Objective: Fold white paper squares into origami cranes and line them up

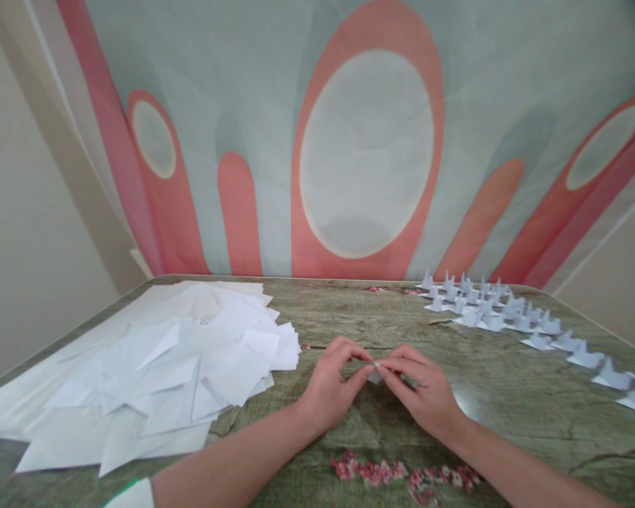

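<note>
My left hand (332, 384) and my right hand (420, 388) meet at the middle of the table, fingertips pinched together on a small folded white paper piece (375, 372). Most of that piece is hidden by my fingers. A loose heap of white paper sheets and triangles (159, 367) lies to the left of my left hand. Several folded white paper figures (513, 314) stand in rows at the right, running from the far edge toward the near right corner.
The table (349, 310) has a green wood-grain cover with pink flower prints (402, 474) near my forearms. A wall with large pink and pale ovals rises right behind the far table edge.
</note>
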### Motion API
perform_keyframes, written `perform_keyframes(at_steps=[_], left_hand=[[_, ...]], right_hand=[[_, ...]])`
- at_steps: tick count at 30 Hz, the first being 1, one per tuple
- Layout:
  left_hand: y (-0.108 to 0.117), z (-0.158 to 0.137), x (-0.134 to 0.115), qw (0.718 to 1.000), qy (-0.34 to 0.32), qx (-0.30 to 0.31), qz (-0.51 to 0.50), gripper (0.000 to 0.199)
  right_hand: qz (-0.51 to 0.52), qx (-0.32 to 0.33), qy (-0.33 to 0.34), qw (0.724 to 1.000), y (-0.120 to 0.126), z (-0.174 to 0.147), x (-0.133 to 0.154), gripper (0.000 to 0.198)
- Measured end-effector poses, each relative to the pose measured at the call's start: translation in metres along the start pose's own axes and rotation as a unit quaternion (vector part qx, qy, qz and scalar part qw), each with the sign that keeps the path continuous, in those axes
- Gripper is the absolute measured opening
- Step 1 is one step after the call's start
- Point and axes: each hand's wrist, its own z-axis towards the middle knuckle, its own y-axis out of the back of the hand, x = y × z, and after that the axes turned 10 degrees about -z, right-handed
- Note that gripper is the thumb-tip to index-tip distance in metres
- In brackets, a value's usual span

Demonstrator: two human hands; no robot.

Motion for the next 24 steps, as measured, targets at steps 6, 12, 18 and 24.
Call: perform_keyframes(at_steps=[6, 12, 18, 24], left_hand=[[-0.0005, 0.0012, 0.0028, 1.0, 0.003, 0.014, 0.003, 0.012], [-0.0018, 0.0009, 0.0078, 1.0, 0.02, 0.013, 0.0, 0.012], [-0.0019, 0.0006, 0.0088, 0.999, 0.043, 0.006, 0.005, 0.014], [-0.0026, -0.0007, 0.0078, 0.999, 0.027, 0.007, 0.028, 0.013]], right_hand=[[0.016, 0.006, -0.027, 0.999, 0.0016, 0.0006, 0.0031, 0.016], [0.026, 0.011, -0.035, 0.999, 0.0019, -0.0003, 0.003, 0.016], [0.032, 0.01, -0.033, 0.999, 0.0025, -0.0003, 0.0029, 0.013], [0.026, 0.005, -0.03, 0.999, 0.0007, 0.0003, 0.0022, 0.01]])
